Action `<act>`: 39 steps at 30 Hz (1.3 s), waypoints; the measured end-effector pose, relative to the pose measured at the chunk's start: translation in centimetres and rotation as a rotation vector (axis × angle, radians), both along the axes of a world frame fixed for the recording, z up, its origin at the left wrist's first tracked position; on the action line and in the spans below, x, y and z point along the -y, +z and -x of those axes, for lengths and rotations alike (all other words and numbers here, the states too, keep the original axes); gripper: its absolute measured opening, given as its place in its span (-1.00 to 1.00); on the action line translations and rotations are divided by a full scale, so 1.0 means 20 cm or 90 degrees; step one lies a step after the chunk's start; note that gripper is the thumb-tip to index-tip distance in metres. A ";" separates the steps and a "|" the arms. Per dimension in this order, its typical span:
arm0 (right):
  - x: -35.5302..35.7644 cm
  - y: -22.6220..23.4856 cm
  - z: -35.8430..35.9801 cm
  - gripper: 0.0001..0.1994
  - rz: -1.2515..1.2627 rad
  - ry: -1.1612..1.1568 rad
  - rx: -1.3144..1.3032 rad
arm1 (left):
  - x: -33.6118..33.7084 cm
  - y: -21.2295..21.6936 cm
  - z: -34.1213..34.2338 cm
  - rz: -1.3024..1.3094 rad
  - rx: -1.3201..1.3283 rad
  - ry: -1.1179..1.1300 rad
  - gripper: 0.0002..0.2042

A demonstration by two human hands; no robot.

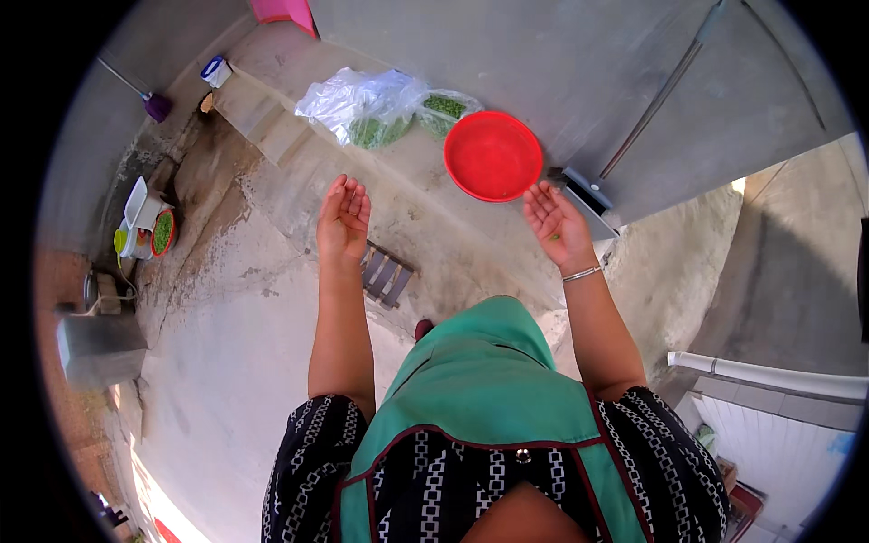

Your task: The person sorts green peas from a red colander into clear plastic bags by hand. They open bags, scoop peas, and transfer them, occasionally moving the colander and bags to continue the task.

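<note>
Both my hands are held out in front of me, palms up and well apart. My left hand point(344, 220) has its fingers stretched out and slightly curled, with nothing in it. My right hand point(558, 232), with a silver bracelet point(582, 272) at the wrist, is open too; a tiny green bit point(554, 237) lies on its palm. Just beyond the right fingertips is a red plastic basin point(493, 156), and nothing shows inside it. Left of the basin are a clear bag point(446, 106) of green pieces and a larger clear plastic bag point(367, 104) with green showing through.
A long-handled dustpan point(588, 201) stands beside the basin against the grey wall. A small slatted stool point(387, 274) is below my left hand. Further left are a red-rimmed bowl of greens point(163, 233), a white tub point(142, 204) and a purple mop point(156, 107). A step edge runs behind.
</note>
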State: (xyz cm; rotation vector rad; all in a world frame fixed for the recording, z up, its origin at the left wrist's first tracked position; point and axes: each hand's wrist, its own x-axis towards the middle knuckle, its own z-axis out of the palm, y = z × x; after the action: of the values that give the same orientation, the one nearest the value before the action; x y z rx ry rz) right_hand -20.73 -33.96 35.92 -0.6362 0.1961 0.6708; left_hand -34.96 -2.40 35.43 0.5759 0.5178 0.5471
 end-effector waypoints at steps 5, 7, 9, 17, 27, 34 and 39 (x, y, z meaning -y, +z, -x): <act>-0.14 -0.09 -0.48 -0.77 0.039 -0.019 -0.020 | -0.10 -0.14 -0.59 0.016 -0.065 -0.077 -0.74; -0.19 -0.15 -0.63 -0.77 0.051 -0.017 -0.031 | -0.14 -0.22 -0.76 0.016 -0.110 -0.111 -0.74; -0.25 -0.22 -0.77 -0.76 0.056 -0.021 -0.046 | -0.19 -0.31 -0.94 -0.005 -0.181 -0.156 -0.73; -0.64 -0.56 -1.28 -0.80 0.154 -0.050 -0.127 | -0.45 -0.97 -1.67 -0.126 -0.412 -0.330 -0.64; -1.24 -1.71 -1.92 -0.69 0.898 0.025 0.296 | -0.96 -2.37 -2.49 -0.607 -0.652 -0.546 -0.60; -1.54 -2.07 -2.30 -0.34 1.274 0.199 0.412 | -1.32 -2.39 -2.92 -0.592 -0.759 -0.251 -0.47; -1.69 -2.16 -2.39 -0.29 1.388 0.402 0.406 | -1.35 -2.50 -3.02 -0.675 -0.623 -0.172 -0.53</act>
State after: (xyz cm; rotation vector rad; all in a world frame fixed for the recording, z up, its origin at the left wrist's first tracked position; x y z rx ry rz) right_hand 27.09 -0.09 -7.19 -3.0435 0.0426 0.5778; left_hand 25.48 24.69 -14.64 1.9424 1.0407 0.2044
